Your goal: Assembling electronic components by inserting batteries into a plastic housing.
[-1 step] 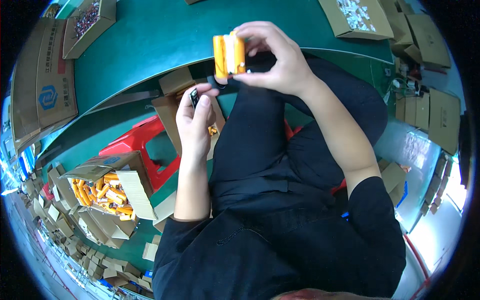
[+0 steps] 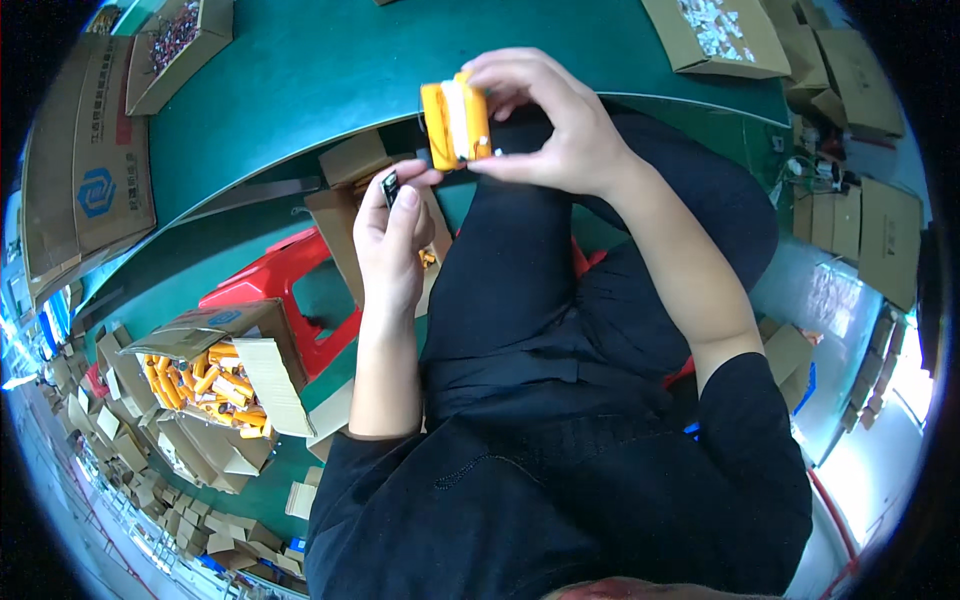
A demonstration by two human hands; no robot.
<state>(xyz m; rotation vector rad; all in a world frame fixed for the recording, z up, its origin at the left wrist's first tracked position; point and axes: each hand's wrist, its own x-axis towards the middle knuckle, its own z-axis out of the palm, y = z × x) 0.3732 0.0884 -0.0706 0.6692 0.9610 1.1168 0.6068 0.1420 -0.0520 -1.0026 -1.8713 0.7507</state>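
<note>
Between the thumb and fingers of my right hand [image 2: 560, 125] is an orange battery pack [image 2: 440, 125] with a pale strip down its middle. It is held up at the near edge of the green table, slightly tilted. My left hand [image 2: 392, 235] pinches a small black piece [image 2: 389, 188] between thumb and fingers; its exact kind is too small to tell. The left fingertips are just below the pack's lower left corner, and whether they touch it I cannot tell.
An open carton [image 2: 290, 345] full of orange battery packs [image 2: 205, 385] stands at the left, beside a red stool [image 2: 285, 270]. On the green table [image 2: 330, 60] are a box of white parts [image 2: 715, 30] and a box of dark reddish parts [image 2: 180, 40].
The battery pack has moved slightly down and left and tilted a little, closer to my left fingers. My left hand has hardly moved and keeps its pinch.
</note>
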